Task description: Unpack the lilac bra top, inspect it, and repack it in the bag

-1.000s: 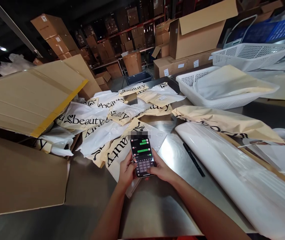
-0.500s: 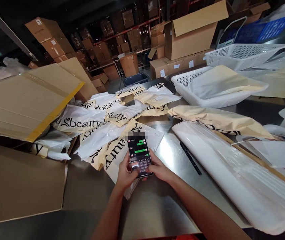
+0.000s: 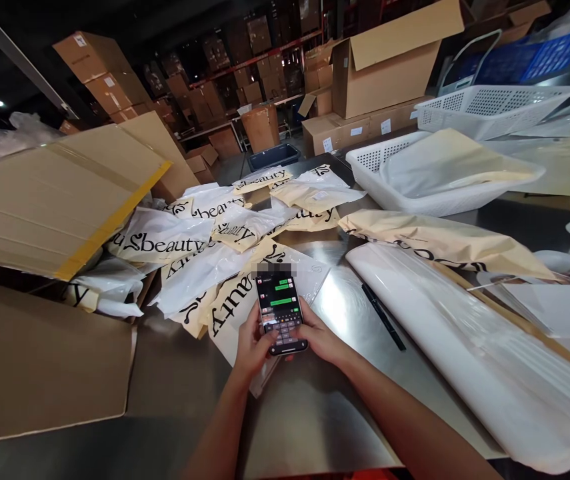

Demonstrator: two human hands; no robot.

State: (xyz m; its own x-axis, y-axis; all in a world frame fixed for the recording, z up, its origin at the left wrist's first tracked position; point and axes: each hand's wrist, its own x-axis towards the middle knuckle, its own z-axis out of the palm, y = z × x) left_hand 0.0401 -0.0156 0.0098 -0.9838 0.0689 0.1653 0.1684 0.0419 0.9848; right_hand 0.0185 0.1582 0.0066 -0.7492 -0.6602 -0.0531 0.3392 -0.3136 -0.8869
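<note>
Warehouse shelving stacked with brown cardboard cartons point(image 3: 245, 60) fills the dim background, and in front of it lies a shiny stainless-steel table point(image 3: 315, 413).

Over the near middle of this table, both of the person's hands hold a dark rectangular smartphone point(image 3: 281, 312) with a lit chat screen and an on-screen keypad. The left hand point(image 3: 253, 347) has its fingers curled around the phone's left edge, thumb over the lower part of the screen. The right hand point(image 3: 321, 339) wraps the right edge in the same way, its thumb at the keypad's side. Whether either thumb touches the glass cannot be told.

Just beyond the fingertips, and partly under the phone, lie flat white and cream plastic mailer bags printed with black "beauty" lettering point(image 3: 165, 240), spread in a loose heap away from the hands and to their left. Further left of the left fingers, a large brown cardboard box with a yellow-taped flap point(image 3: 55, 193) lies open on its side.

Right of the right fingers, near but apart, a slim black pen point(image 3: 383, 317) lies on the bare steel. Beyond it stretches a long roll of white plastic film point(image 3: 465, 347). Well ahead and to the right stands a white perforated plastic basket point(image 3: 365, 163) holding a cream bag.
</note>
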